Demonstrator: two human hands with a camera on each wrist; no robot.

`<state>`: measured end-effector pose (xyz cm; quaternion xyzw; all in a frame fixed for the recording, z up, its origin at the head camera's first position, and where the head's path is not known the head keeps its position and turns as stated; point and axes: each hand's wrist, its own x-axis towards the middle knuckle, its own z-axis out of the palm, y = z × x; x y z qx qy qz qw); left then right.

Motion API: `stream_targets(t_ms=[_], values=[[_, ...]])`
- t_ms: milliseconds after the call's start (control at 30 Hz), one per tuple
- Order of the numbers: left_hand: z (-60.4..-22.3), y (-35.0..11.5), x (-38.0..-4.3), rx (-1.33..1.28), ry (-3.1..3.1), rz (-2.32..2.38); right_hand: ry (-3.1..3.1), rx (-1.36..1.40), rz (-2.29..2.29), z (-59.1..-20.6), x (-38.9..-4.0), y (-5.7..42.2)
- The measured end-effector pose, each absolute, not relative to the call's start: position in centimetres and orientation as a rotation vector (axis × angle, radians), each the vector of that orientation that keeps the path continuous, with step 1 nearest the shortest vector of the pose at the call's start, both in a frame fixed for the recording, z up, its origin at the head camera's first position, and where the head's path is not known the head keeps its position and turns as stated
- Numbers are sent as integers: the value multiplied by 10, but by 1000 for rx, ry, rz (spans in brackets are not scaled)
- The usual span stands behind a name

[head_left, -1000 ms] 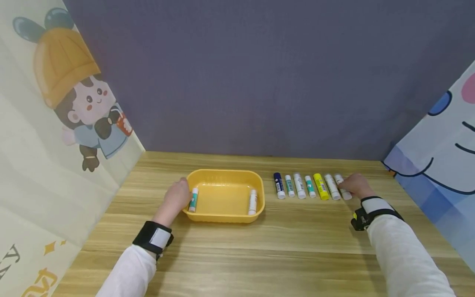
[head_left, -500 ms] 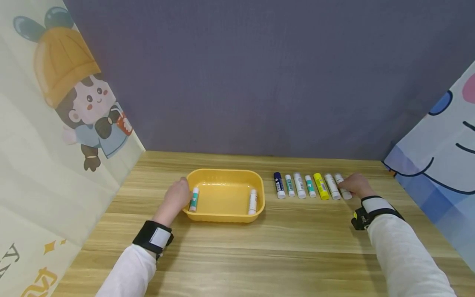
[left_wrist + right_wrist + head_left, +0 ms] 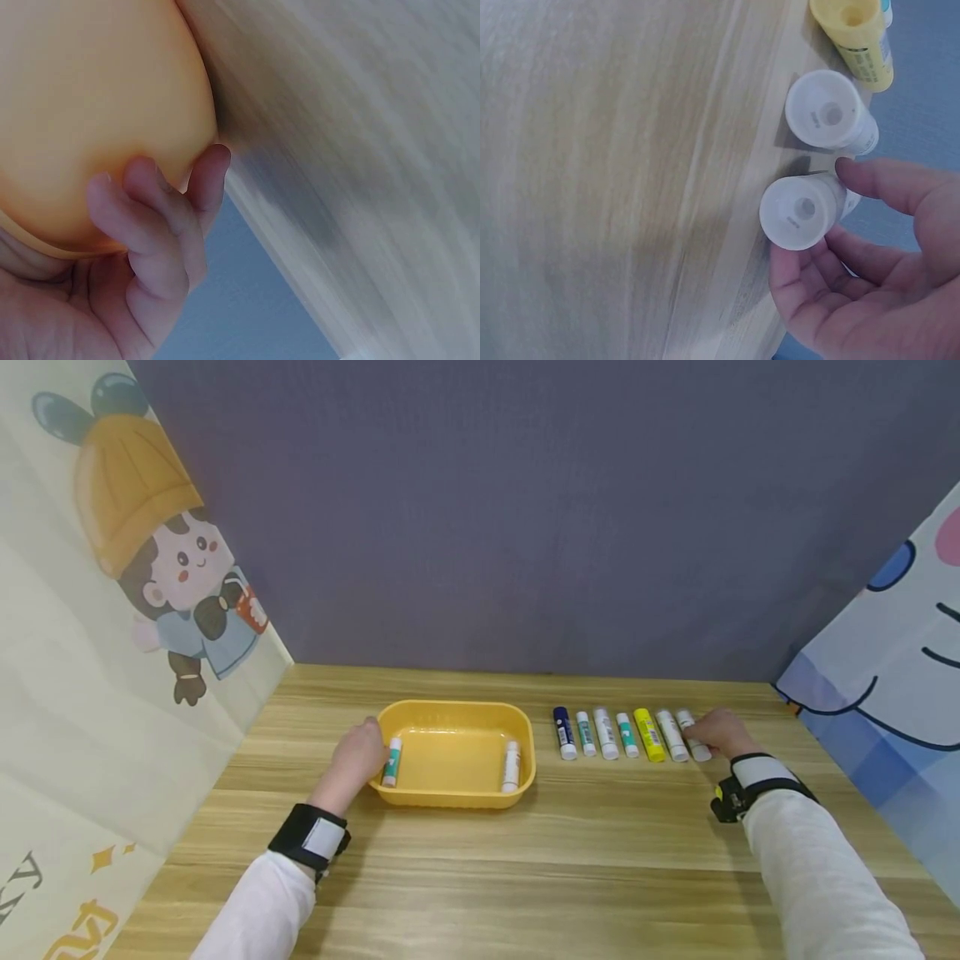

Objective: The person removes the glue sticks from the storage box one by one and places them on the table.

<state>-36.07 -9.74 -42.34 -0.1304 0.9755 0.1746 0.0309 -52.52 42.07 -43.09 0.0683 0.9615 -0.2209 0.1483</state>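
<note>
The right hand [image 3: 722, 732] pinches the white tube at the right end of the row [image 3: 701, 752], thumb along one side and fingers curled round the other, so the tube lies between them with its round, hollowed end sticking out past the grip. It lies on the wooden table [image 3: 480, 877]; in the head view the hand covers part of its right side. On the thumb side, just beside but outside the grip, is another white tube [image 3: 672, 737], then the yellow tube [image 3: 649, 737]. The left hand [image 3: 362, 752] is clamped on the left end of the yellow tray [image 3: 450, 800], fingertips curled against its outer wall. Inside the tray, a teal-and-white tube [image 3: 392, 764] lies near that hand, and a white tube with small print [image 3: 511, 768] lies toward the opposite end.
</note>
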Motion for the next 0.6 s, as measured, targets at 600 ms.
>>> stream_targets(t_ms=[600], values=[[-428,-100,-364,-371,3029,519,2748,240,-610,-424,-524,414]])
